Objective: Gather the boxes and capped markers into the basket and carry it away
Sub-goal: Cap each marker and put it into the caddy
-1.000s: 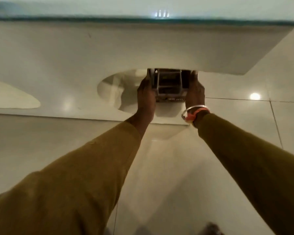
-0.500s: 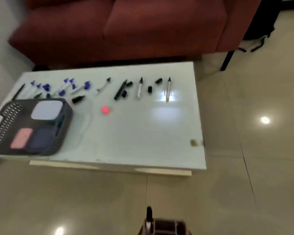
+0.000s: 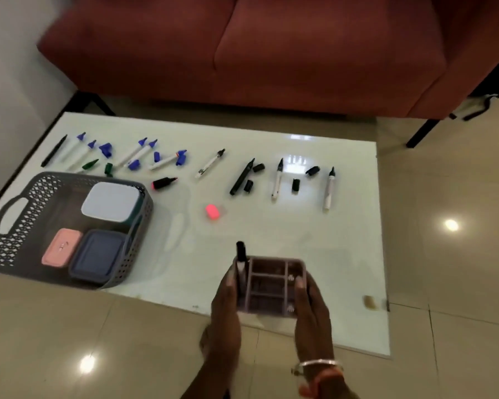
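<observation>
My left hand (image 3: 226, 309) and my right hand (image 3: 311, 315) grip the two sides of a mauve compartment organiser (image 3: 270, 283) above the table's near edge. One black capped marker (image 3: 240, 254) stands in its left slot. A grey perforated basket (image 3: 20, 211) sits at the table's left end and holds a white-lidded box (image 3: 110, 201), a pink box (image 3: 61, 246) and a dark blue box (image 3: 98, 254). Uncapped markers and loose caps lie in a row along the far side: blue ones (image 3: 139, 151) at left, black ones (image 3: 241, 177) further right. A pink cap (image 3: 212, 211) lies mid-table.
The low white glass table (image 3: 314, 240) stands on a glossy tiled floor (image 3: 444, 283). A red sofa (image 3: 242, 53) runs behind it. A black leg (image 3: 421, 133) of some furniture stands at the right, a wall (image 3: 12, 67) at the left.
The view swung from a white surface to the table. The organiser, held in both hands throughout, has risen from the frame's bottom edge to above the table's near edge.
</observation>
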